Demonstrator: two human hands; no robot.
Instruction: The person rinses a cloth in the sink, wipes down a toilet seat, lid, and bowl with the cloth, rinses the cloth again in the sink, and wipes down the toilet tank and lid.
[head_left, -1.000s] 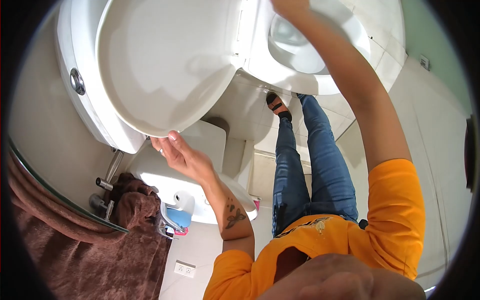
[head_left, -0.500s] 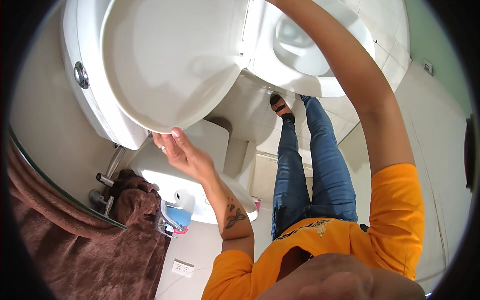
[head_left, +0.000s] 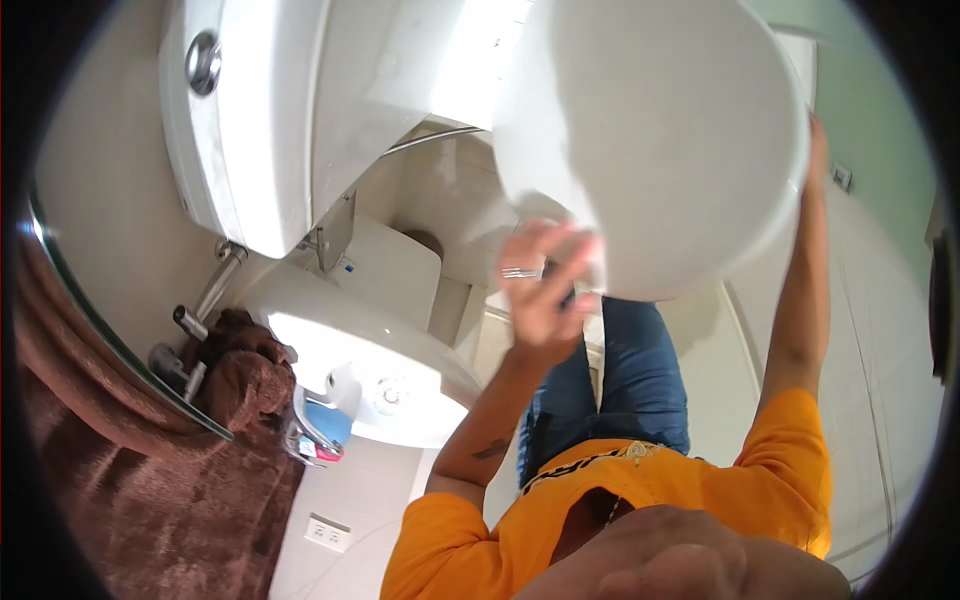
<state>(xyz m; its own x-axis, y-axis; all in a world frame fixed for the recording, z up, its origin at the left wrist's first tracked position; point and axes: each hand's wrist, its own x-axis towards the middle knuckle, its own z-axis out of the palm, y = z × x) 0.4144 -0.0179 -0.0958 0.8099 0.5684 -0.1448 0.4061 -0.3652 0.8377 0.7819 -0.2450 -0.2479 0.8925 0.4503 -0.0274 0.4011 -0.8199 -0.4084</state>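
Swung over from the white ceramic cistern (head_left: pixel 260 130), the broad, rounded, glossy white toilet lid (head_left: pixel 690 150) now lies across my view of the bowl, hiding it; I cannot tell whether it rests there. My right hand (head_left: pixel 819 150) is at its far edge, mostly hidden, so whether those fingers grip I cannot tell. My left hand (head_left: pixel 545 285), blurred, has come to its near edge, fingers loosely bent and parted, a silver ring (head_left: pixel 520 273) on one. Blue denim jeans (head_left: pixel 645 365) show below the lid; leftward is a white oval washbasin (head_left: pixel 350 385).
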